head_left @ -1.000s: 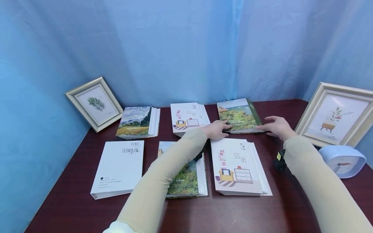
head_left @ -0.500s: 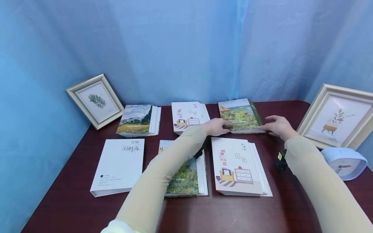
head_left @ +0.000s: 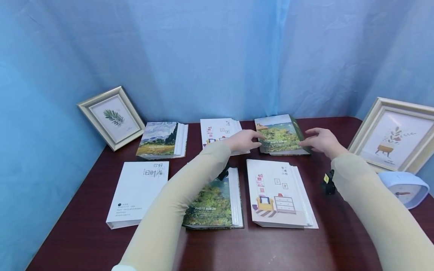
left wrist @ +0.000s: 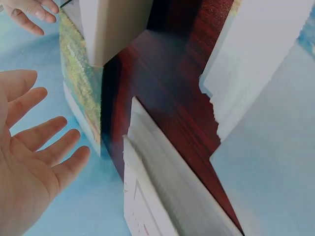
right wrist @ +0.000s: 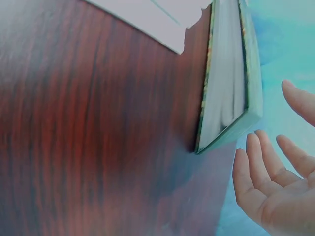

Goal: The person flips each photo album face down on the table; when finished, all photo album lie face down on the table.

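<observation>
Your left hand [head_left: 243, 140] and right hand [head_left: 322, 142] sat on either side of the green landscape album [head_left: 280, 134] at the back of the dark wooden table [head_left: 81, 241]. Both hands had straight, loosely spread fingers. The left wrist view showed your left hand's open palm facing the album's edge [left wrist: 81, 88] with a gap between them, and the right wrist view showed your right hand's fingers [right wrist: 261, 169] just off its corner [right wrist: 231, 98], not gripping it. From the head view I couldn't tell for sure if any fingertip was actually touching the cover.

That album lay flat in the back row, right of the white album with the furniture drawing [head_left: 220, 133], which your left hand partly covered. Further left was the one with the painted wheat field [head_left: 162, 139]. In the front row were a white album [head_left: 139, 194], another green one marked PHOTO ALBUM [head_left: 214, 203] and another furniture one [head_left: 279, 194]. A leaf picture frame [head_left: 111, 117] leaned at the back left, a plant frame [head_left: 393, 135] at the right, with a pale blue clock [head_left: 403, 188] in front of it.
</observation>
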`<state>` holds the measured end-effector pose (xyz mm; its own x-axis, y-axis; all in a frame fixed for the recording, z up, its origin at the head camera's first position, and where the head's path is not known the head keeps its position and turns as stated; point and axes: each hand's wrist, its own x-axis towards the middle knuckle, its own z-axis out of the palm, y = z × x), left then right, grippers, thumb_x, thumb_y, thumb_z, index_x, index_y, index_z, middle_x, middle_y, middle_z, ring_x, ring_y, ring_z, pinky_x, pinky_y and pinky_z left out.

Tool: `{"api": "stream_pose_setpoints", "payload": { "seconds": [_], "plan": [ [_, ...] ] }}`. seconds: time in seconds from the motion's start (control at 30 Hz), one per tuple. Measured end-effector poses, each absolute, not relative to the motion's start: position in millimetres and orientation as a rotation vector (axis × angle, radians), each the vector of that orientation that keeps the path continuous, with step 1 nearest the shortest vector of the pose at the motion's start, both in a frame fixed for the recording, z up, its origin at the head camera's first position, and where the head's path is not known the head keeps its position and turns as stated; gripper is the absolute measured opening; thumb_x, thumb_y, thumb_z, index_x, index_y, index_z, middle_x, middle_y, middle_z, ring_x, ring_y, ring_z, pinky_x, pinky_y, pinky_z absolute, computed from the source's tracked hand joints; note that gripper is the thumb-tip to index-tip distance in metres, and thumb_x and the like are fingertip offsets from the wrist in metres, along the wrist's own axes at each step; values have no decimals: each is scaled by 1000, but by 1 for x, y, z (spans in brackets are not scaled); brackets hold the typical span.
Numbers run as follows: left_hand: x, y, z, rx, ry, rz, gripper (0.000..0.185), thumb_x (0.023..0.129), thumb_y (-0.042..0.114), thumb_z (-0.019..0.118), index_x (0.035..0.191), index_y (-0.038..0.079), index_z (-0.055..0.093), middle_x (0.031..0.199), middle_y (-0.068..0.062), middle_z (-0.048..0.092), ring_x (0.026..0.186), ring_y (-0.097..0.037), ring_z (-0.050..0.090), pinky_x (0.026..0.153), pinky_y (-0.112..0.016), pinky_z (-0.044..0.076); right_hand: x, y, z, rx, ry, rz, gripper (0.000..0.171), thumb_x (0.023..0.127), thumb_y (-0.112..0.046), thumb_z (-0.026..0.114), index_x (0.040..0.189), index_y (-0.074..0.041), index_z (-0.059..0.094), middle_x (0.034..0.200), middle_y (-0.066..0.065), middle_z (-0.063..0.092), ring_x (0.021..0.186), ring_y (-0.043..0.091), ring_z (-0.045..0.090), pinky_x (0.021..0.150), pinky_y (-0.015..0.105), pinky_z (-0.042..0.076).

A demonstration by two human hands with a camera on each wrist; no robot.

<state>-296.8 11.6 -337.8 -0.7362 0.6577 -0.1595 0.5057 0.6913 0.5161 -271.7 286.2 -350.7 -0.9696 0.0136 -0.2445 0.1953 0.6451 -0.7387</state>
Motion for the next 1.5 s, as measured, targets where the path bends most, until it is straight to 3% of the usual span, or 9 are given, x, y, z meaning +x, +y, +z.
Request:
{"api": "stream_pose_setpoints", "payload": {
  "seconds": [0.37, 0.77, 1.03, 1.5],
  "plan": [
    [-294, 0, -335, 905, 2610, 781, 39, 101, 20, 46, 138, 12, 50, 142, -5, 49, 130, -20, 45, 105, -31, 39, -270, 263, -339, 145, 2636, -1238, 76, 89, -24, 65, 146, 7, 25, 132, 32, 45, 122, 44, 45, 103, 56, 37],
    [-292, -33, -330, 810, 2716, 886, 48, 99, 36, 48, 140, 13, 46, 143, -7, 46, 131, -24, 44, 106, -36, 38, -273, 230, -328, 99, 2634, -1219, 71, 90, -25, 64, 147, 0, 29, 135, 30, 43, 121, 42, 46, 100, 53, 42],
    [-293, -57, -334, 708, 2763, 960, 52, 98, 39, 49, 143, 13, 44, 146, -7, 44, 132, -26, 43, 107, -37, 39, -274, 214, -328, 61, 2606, -1213, 73, 90, -30, 64, 147, -2, 29, 136, 28, 43, 123, 41, 45, 102, 51, 41],
    [-296, -96, -337, 439, 2874, 1064, 57, 96, 41, 53, 144, 13, 41, 155, -13, 24, 143, -29, 23, 114, -45, 26, -280, 186, -327, 33, 2548, -1277, 71, 92, -32, 62, 149, -7, 28, 142, 25, 38, 126, 40, 44, 103, 50, 40]
  ]
}}
